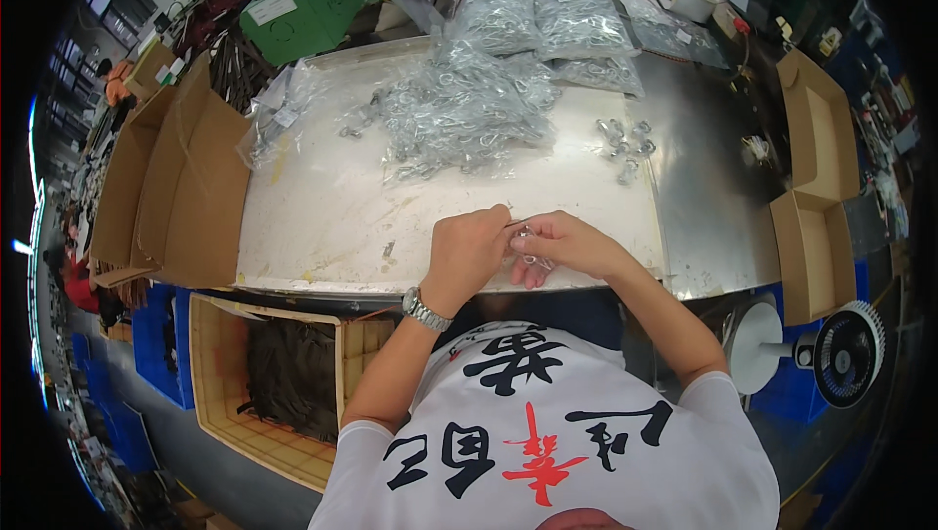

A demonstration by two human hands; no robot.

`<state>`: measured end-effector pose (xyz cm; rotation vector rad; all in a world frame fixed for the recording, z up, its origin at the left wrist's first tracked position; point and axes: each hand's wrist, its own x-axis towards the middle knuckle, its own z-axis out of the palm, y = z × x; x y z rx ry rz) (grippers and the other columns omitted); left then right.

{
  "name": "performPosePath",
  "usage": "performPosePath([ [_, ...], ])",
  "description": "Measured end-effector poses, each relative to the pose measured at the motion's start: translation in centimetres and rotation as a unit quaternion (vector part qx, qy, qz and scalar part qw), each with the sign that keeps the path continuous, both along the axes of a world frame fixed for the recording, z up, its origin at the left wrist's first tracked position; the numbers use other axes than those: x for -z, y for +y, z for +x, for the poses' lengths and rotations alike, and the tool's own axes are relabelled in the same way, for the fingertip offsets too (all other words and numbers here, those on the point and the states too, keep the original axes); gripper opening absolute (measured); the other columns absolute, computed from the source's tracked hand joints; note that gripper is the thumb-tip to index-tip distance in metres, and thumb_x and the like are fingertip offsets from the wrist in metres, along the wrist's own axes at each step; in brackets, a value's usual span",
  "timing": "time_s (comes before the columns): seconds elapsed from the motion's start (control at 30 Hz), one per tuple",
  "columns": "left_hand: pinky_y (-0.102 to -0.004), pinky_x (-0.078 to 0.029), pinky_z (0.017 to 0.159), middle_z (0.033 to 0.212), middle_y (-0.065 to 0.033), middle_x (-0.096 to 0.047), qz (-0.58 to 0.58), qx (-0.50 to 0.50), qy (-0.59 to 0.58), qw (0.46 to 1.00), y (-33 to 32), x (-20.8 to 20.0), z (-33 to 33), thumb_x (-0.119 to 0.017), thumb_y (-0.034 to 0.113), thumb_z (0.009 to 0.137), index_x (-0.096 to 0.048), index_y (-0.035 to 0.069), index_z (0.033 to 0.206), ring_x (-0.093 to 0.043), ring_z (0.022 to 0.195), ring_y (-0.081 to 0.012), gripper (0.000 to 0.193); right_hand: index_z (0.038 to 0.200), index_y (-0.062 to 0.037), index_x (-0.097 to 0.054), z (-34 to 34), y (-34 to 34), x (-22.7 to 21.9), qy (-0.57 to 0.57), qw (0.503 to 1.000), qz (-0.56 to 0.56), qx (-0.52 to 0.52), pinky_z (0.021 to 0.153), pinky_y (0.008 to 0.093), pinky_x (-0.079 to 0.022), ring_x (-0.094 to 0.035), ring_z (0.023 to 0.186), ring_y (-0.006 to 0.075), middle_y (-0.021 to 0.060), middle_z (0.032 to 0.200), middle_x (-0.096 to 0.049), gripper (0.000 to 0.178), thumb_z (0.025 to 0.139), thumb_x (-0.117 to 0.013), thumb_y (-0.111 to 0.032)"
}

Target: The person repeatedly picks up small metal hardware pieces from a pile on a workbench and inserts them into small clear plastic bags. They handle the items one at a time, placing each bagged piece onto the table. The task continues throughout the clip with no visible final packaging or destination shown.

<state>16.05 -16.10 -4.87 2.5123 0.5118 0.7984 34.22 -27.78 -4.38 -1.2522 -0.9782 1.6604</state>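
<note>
My two hands meet above the near edge of the white worktable (342, 237). In the curled fingers of my right hand (578, 245) lie several small silver metal hooks (532, 247). My left hand (471, 252), with a metal watch on its wrist, is closed beside them, fingertips against the right hand's; what it pinches is hidden. Beyond the hands lies a large clear plastic bag (459, 120) filled with similar silver hardware. To its right a few loose metal hooks (625, 144) lie on the table.
Sealed bags of hardware (581, 17) are stacked at the back. Cardboard boxes stand left (195, 188) and right (819, 139). A green machine (308, 7) is at the back left. Below the table edge sit a yellow crate (337, 364) of dark straps and a fan (848, 354).
</note>
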Motion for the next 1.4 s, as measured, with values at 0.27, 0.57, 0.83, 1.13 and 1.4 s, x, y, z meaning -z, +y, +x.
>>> performPosePath([
  [0.27, -0.0284, -0.05, 0.066, 0.084, -0.0064, -0.076, -0.348, -0.007, -0.163, 0.923, -0.5, -0.4, 0.6, -0.071, 0.006, 0.101, -0.072, -0.002, 0.105, -0.063, 0.068, -0.0112, 0.009, 0.117, 0.0027, -0.07, 2.2, -0.3, -0.1, 0.007, 0.998, 0.062, 0.018, 0.082, 0.032, -0.06, -0.076, 0.092, 0.0181, 0.0141, 0.106, -0.079, 0.034, 0.112, -0.058, -0.029],
  [0.57, -0.0193, -0.037, 0.054, 0.084, 0.0012, -0.071, -0.538, 0.039, -0.166, 0.826, -2.7, -1.8, 1.4, -0.07, 0.013, 0.105, -0.072, -0.002, 0.116, -0.049, 0.059, -0.0007, 0.018, 0.136, -0.0008, -0.069, -1.1, 0.7, 0.8, 0.219, 0.939, 0.159, 0.215, 0.113, 0.0402, -0.048, -0.064, 0.128, 0.0208, 0.013, 0.151, -0.063, 0.04, 0.11, -0.062, -0.031],
  [0.83, -0.0195, -0.028, 0.045, 0.08, 0.0004, -0.069, -0.632, 0.085, -0.122, 0.76, -3.0, 0.4, 0.7, -0.066, 0.016, 0.107, -0.071, -0.002, 0.112, -0.04, 0.048, -0.0005, 0.019, 0.132, -0.0004, -0.065, -1.8, 0.4, 1.1, 0.269, 0.93, 0.095, 0.232, 0.084, 0.0275, -0.058, -0.069, 0.123, 0.0215, 0.0183, 0.141, -0.067, 0.036, 0.114, -0.054, -0.03],
  [1.13, -0.0199, -0.029, 0.043, 0.085, -0.0031, -0.075, -0.623, 0.104, -0.087, 0.77, -3.0, 0.0, 0.4, -0.063, 0.017, 0.108, -0.072, 0.0, 0.106, -0.041, 0.05, -0.0002, 0.019, 0.144, -0.0003, -0.058, -3.5, 0.6, -0.8, 0.303, 0.878, 0.115, 0.352, 0.072, 0.0276, -0.057, -0.07, 0.118, 0.0227, 0.018, 0.135, -0.07, 0.045, 0.114, -0.053, -0.033],
  [1.4, -0.0185, -0.028, 0.044, 0.085, -0.0045, -0.075, -0.567, 0.106, -0.068, 0.814, -2.2, 0.5, -0.1, -0.062, 0.016, 0.108, -0.071, 0.0, 0.118, -0.04, 0.05, 0.0003, 0.021, 0.135, 0.0039, -0.065, -2.9, -0.7, 0.7, 0.174, 0.926, 0.095, 0.32, 0.082, 0.0314, -0.058, -0.073, 0.101, 0.0184, 0.0189, 0.128, -0.074, 0.042, 0.113, -0.057, -0.031],
])
